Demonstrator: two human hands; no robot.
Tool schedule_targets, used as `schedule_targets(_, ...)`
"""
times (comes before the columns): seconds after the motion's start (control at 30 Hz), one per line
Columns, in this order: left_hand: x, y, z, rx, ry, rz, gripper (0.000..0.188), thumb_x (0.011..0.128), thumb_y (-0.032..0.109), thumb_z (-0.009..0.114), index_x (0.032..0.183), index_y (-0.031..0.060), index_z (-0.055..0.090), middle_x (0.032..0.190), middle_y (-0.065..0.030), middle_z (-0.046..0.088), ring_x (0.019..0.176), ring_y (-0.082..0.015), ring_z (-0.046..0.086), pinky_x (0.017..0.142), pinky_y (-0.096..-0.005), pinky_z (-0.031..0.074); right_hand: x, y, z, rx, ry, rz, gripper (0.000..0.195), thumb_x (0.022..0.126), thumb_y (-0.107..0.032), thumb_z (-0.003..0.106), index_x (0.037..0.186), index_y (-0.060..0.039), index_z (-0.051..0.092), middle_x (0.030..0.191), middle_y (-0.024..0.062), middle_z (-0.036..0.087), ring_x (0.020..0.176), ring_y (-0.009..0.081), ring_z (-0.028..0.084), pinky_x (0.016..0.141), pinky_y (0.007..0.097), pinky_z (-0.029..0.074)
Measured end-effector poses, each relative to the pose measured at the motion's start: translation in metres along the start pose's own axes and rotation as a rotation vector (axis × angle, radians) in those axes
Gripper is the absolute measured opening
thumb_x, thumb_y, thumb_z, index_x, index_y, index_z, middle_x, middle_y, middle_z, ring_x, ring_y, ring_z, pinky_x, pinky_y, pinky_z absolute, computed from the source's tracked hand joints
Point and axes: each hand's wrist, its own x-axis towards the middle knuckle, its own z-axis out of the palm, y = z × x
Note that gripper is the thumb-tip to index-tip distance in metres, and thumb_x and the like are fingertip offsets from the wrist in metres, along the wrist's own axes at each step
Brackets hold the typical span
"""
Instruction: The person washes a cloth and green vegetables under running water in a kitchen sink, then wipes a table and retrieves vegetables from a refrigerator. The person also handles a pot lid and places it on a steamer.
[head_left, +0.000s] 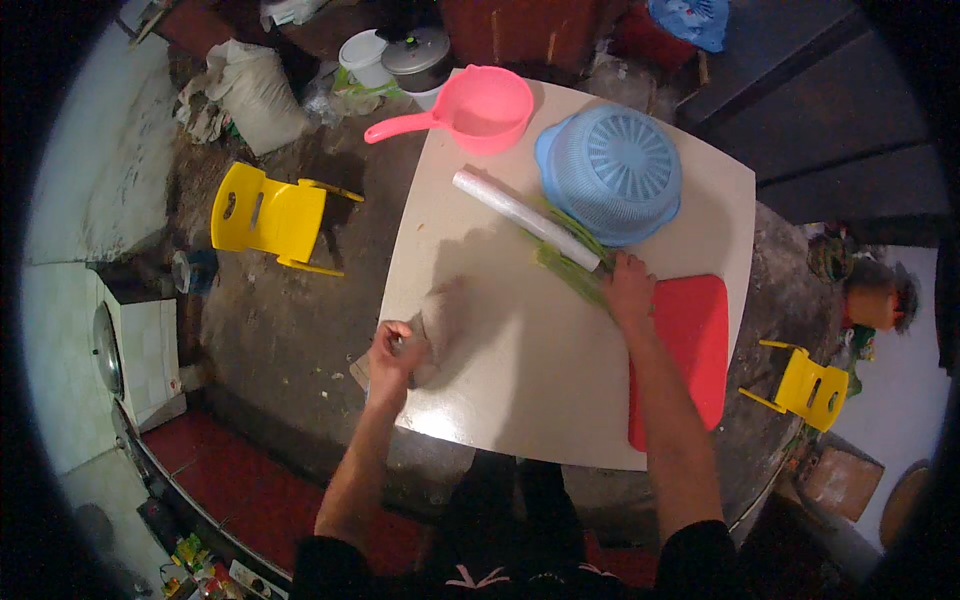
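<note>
My left hand (391, 352) is at the left edge of the pale table (555, 360), thumb and fingers pinched on a thin, greyish sheet (442, 322). The sheet is blurred; I cannot tell if it is cloth or plastic. Across the table, my right hand (628, 286) has its fingers closed over the ends of some green vegetable stalks (566, 271). A roll of clear plastic film or bags (525, 217) lies diagonally over the stalks, its near end beside my right fingertips. Under my right forearm is a red cutting board (690, 337).
An upturned blue plastic basket (615, 172) and a pink handled strainer (487, 112) stand at the table's far side. Yellow chairs are on the left (274, 214) and right (814, 390). A full sack (259, 97) and a lidded pot (416, 56) are beyond the table.
</note>
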Motion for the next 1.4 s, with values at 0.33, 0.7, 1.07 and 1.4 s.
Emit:
schedule_targets(0.33,-0.053,0.017,-0.017,-0.199,-0.048,-0.005,0.024,0.076,-0.007,0.053,0.093,0.0079,0.059,0.112,-0.0067,0.056,0.094,-0.018,0.056,0.083,-0.0307,0.045,0.008,0.01,0.008,-0.141,0.051,-0.099,0.036,0.08,-0.019,0.062,0.113,-0.0081,0.053,0.103,0.0106,0.061,0.101,0.0302,0.058,0.084,0.0522,0.04)
schedule_targets(0.7,-0.082,-0.074,0.011,0.478,0.001,0.152,0.022,0.075,0.0,0.056,0.096,0.0064,0.059,0.102,-0.0129,0.058,0.101,-0.0301,0.055,0.089,-0.0373,0.043,-0.063,-0.011,0.006,0.134,0.016,-0.049,0.041,0.081,-0.011,0.059,0.121,-0.0048,0.049,0.1,0.0163,0.056,0.097,0.0331,0.055,0.085,0.0475,0.042)
schedule_targets(1.07,-0.098,-0.104,0.028,0.408,-0.075,0.049,0.018,0.082,0.004,0.056,0.099,0.0038,0.062,0.093,-0.0108,0.063,0.089,-0.0228,0.06,0.078,-0.0305,0.047,-0.049,-0.019,0.032,-0.161,-0.133,-0.189,0.017,0.086,-0.017,0.052,0.096,-0.004,0.053,0.084,0.0162,0.065,0.077,0.037,0.065,0.07,0.0472,0.051)
schedule_targets(1.4,-0.04,-0.105,0.127,-0.019,-0.28,-0.21,0.017,0.087,0.015,0.062,0.099,0.0032,0.063,0.091,-0.0059,0.065,0.086,-0.014,0.061,0.075,-0.0281,0.048,-0.069,-0.018,0.02,0.049,-0.345,-0.069,0.026,0.085,-0.02,0.05,0.099,0.0018,0.051,0.088,0.0246,0.066,0.083,0.04,0.065,0.074,0.0492,0.051)
